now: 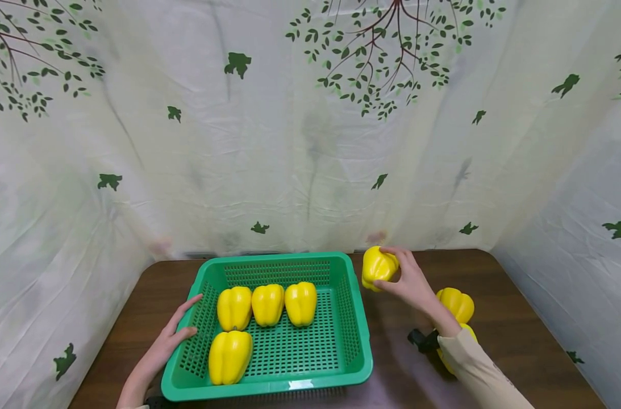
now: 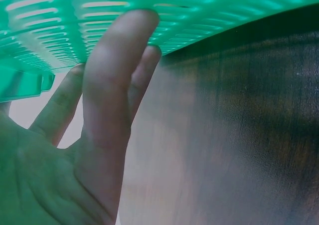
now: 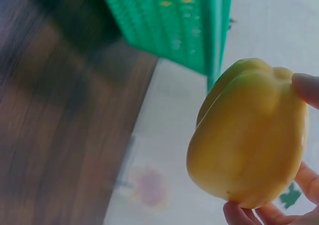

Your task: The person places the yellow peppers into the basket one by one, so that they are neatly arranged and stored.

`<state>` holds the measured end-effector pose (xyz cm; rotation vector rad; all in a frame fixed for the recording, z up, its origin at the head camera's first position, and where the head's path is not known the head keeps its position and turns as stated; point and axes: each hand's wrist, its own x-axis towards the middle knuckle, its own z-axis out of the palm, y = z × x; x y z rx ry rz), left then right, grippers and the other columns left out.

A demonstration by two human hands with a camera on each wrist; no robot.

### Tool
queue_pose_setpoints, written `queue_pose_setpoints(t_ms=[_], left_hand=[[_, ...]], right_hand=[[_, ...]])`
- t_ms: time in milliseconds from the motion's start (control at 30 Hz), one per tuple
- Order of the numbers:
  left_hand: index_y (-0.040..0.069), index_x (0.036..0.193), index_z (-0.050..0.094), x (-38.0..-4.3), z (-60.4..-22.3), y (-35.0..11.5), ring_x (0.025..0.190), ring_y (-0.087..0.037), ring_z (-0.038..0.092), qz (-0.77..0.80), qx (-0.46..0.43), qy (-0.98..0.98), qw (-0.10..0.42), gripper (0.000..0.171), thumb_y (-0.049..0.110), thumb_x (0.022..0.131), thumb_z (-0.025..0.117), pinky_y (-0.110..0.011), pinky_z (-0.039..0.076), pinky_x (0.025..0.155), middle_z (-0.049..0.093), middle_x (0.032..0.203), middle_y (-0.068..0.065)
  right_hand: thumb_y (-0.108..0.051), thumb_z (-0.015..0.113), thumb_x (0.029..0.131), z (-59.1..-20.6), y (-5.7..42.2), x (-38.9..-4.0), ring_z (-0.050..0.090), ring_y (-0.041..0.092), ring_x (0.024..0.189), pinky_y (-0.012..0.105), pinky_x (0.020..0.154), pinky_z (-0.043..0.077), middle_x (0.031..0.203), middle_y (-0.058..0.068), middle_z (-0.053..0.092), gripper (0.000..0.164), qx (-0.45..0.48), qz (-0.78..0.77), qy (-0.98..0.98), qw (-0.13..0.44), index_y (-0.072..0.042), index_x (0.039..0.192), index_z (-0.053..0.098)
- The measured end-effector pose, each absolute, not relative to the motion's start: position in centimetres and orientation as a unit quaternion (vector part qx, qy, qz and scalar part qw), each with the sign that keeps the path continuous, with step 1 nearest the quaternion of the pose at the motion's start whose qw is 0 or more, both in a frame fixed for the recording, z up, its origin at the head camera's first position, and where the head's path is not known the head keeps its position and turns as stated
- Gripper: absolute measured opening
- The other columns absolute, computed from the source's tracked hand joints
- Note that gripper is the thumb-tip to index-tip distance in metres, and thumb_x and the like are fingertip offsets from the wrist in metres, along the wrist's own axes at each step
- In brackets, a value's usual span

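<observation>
A green plastic basket stands on the table with several yellow bell peppers inside. At its left side my left hand holds the rim, index finger and thumb over the edge. Other fingers lie against the slotted outer wall in the left wrist view. Beyond the basket's back right corner, my right hand grips another yellow bell pepper between thumb and fingers. This pepper is tilted and held outside the basket.
Behind and partly under my right forearm are more yellow bell peppers on the dark wooden table. A black wrist device sits at the right wrist. White leaf-patterned curtains enclose the table's back and sides.
</observation>
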<state>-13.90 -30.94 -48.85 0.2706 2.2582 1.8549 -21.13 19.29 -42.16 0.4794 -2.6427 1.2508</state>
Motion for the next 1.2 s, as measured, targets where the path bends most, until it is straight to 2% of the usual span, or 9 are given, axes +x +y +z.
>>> queue_pose_setpoints(t_ms=[333,767,1200], left_hand=[[0.014,0.152,0.014,-13.9,-48.9,-30.9,0.103,-0.005,0.056,0.627,0.091,0.767,0.1,0.059,0.007,0.1,0.041,-0.033,0.053,0.077,0.004,0.15,-0.029],[0.013,0.152,0.013,-13.9,-49.0,-30.9,0.103,-0.006,0.056,0.632,0.099,0.763,0.099,0.059,0.006,0.1,0.04,-0.033,0.053,0.077,0.005,0.15,-0.031],[0.011,0.152,0.014,-13.9,-48.9,-30.9,0.104,-0.006,0.054,0.623,0.093,0.771,0.094,0.059,0.006,0.099,0.041,-0.032,0.053,0.077,0.004,0.151,-0.029]], right_hand=[[-0.013,0.081,0.074,-40.6,16.9,-19.4,0.045,0.03,0.114,0.048,0.09,0.043,0.134,0.014,0.04,0.067,0.225,0.424,-0.873,0.084,-0.006,0.132,0.049],[-0.013,0.08,0.074,-39.9,13.2,-17.2,0.045,0.027,0.117,0.048,0.091,0.043,0.137,0.008,0.038,0.066,0.265,0.434,-0.861,0.013,-0.012,0.132,0.049],[-0.021,0.08,0.075,-40.2,9.8,-15.6,0.044,0.021,0.117,0.046,0.093,0.042,0.137,0.002,0.038,0.066,0.276,0.44,-0.853,-0.045,-0.015,0.133,0.048]])
